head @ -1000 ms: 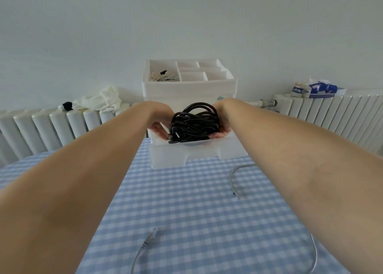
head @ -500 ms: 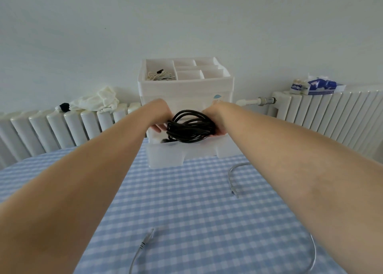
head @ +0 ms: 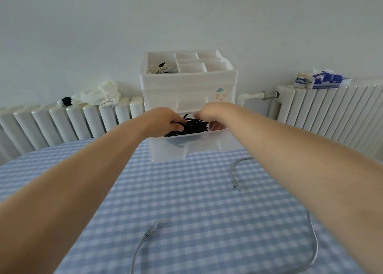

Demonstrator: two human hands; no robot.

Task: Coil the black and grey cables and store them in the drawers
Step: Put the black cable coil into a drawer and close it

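The coiled black cable lies inside the pulled-out lower drawer of a white plastic drawer unit at the far side of the table. My left hand grips the coil's left side with curled fingers. My right hand reaches over the coil's right side, fingers bent down onto it. A grey cable lies loose on the tablecloth, one end at the right and the other end near the front.
The table wears a blue-and-white checked cloth. The unit's top tray holds a small pale cable bundle. White radiators run behind the table, with a white cloth on the left one and a tissue pack on the right one.
Both hands have lowered the black coil from above the drawer's front down into the open lower drawer, turning palms downward over it.
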